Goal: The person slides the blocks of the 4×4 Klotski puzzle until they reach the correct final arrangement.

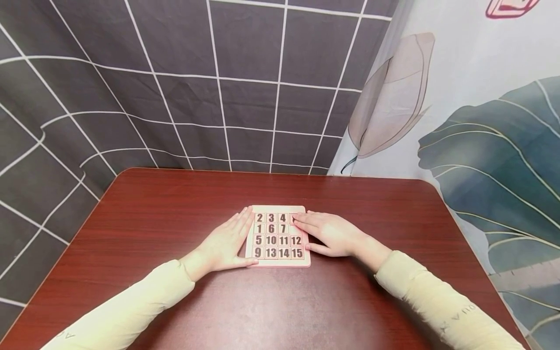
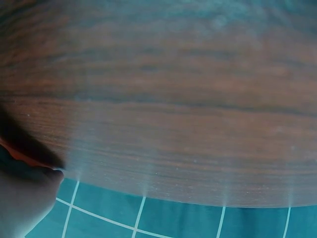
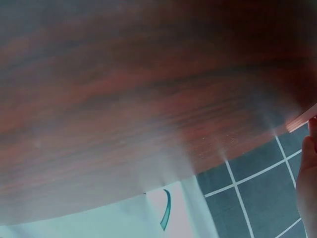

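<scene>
A sliding number puzzle (image 1: 283,263) with a pale frame lies flat on the table. Its top row reads 2, 3, 4, then a tile mostly hidden by fingers; the second row shows 1, 6, 7 and a gap at the right end. My left hand (image 1: 223,245) rests along the left edge, fingers straight, thumb at the near left corner. With extended fingers, my right hand (image 1: 334,234) touches the top right tile, its thumb at the right edge. In the wrist views, only parts of the left hand (image 2: 25,203) and right hand (image 3: 308,188) show.
The red-brown wooden table (image 1: 175,199) reaches back to a dark curtain with a white grid (image 1: 249,102). On the right hangs a pale curtain with leaf prints (image 1: 459,58).
</scene>
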`<action>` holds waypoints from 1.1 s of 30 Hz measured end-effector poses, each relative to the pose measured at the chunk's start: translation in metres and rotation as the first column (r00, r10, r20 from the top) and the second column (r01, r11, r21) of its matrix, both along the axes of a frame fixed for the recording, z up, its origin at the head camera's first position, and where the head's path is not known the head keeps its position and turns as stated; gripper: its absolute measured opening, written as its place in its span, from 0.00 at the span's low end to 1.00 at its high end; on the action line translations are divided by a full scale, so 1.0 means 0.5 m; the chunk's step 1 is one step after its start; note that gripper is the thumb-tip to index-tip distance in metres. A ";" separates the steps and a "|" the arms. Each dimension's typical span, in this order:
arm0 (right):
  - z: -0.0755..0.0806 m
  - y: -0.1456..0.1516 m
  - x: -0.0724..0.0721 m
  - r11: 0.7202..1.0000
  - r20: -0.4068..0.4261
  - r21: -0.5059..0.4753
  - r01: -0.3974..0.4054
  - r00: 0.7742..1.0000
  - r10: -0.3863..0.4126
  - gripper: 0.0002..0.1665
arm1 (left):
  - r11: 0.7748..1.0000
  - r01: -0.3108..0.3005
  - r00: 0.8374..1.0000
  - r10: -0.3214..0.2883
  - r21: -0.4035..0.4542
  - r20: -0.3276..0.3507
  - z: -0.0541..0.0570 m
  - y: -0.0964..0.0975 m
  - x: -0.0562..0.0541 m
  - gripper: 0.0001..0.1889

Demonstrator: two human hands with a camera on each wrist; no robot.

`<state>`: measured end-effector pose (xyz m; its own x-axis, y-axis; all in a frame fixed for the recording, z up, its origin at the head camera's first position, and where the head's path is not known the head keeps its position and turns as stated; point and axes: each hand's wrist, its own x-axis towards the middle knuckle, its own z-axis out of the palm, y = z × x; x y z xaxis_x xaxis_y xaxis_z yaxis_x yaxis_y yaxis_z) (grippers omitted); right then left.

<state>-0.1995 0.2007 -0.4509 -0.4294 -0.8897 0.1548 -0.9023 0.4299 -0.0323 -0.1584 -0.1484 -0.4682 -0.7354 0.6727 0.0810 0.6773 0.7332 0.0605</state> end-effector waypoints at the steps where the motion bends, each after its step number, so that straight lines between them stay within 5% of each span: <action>1: -0.001 0.001 0.003 1.000 -0.002 0.000 -0.005 1.000 0.005 0.37 | 1.000 -0.001 1.000 0.001 -0.001 0.001 0.001 0.001 0.000 0.60; 12: 0.000 0.008 0.035 0.997 -0.071 -0.039 -0.073 0.995 0.070 0.36 | 1.000 0.003 1.000 -0.003 -0.004 -0.020 0.002 -0.002 -0.001 0.59; 33: 0.008 -0.058 -0.025 0.999 0.022 0.012 -0.042 0.999 0.042 0.35 | 1.000 0.004 1.000 -0.004 0.008 0.003 0.002 0.000 0.000 0.59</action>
